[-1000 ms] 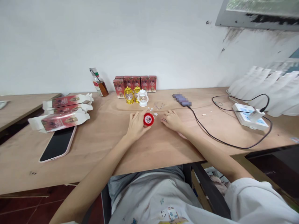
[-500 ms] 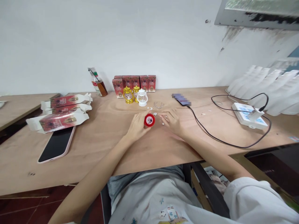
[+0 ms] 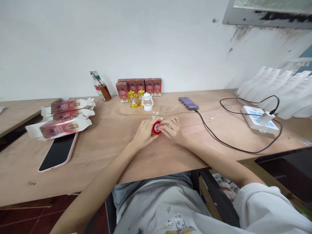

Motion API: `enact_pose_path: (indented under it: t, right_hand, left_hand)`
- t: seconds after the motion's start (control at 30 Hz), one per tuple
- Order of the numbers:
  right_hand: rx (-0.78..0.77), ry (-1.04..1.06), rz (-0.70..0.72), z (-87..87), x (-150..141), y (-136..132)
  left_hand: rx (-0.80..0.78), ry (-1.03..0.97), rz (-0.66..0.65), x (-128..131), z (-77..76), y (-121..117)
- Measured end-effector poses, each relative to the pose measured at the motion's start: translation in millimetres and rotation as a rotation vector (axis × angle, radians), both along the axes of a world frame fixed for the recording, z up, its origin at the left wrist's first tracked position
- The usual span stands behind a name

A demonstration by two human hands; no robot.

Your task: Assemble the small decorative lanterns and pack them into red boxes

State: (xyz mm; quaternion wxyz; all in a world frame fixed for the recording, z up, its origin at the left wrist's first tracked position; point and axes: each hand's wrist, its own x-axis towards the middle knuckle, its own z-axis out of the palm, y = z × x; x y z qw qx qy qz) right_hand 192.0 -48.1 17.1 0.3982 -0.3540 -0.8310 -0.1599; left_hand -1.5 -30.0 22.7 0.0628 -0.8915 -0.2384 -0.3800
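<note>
My left hand is wrapped round a small red lantern, whose round base faces up toward me. Over that base, the pinched fingers of my right hand touch its middle. Small silver button cells show between the right fingers, partly hidden. Just beyond the hands lie small white plastic pieces and a loose group of thin metal bits. A white lantern stands behind them, beside a gold lantern and another gold lantern.
Several red boxes line the wall, near a bottle. Opened cartons lie left, over a phone. To the right are a cabled phone, a power strip and stacked white plastic pieces.
My right hand has moved left onto the lantern's base, its fingers now covering part of it. My left hand keeps its hold, with the red base slightly tilted.
</note>
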Motion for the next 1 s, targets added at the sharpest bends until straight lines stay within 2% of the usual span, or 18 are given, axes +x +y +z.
enact_pose_path:
  t: [0.2,0.3,0.47,0.57,0.73,0.87,0.93,1.0]
  right_hand:
    - [-0.034,0.047,0.029,3.1,-4,-6]
    - [-0.159,0.204,0.051,4.1,-7,-8]
    - [-0.406,0.586,0.193,3.3,-16,-8]
    - [-0.572,0.710,0.230,2.5,-19,-8]
    - [-0.737,0.820,0.254,-2.2,-21,-6]
    - [-0.744,0.849,0.295,-4.3,-18,0]
    - [-0.755,0.832,0.346,-3.8,-13,5]
    - [-0.765,0.784,0.323,-3.5,-5,13]
  left_hand:
    - [-0.048,0.029,0.006,-1,0.9,-1]
    - [-0.040,0.034,0.002,-1,0.5,0]
    - [0.054,0.013,-0.020,-1,-0.5,-1]
    - [0.069,0.021,-0.023,-1,-0.5,-1]
    - [0.090,0.089,-0.021,0,-0.9,0]
    - [0.111,0.104,-0.013,2,-0.1,-1]
    - [0.113,0.066,0.020,1,1.3,-1]
    - [0.110,0.019,0.079,0,2.9,1]
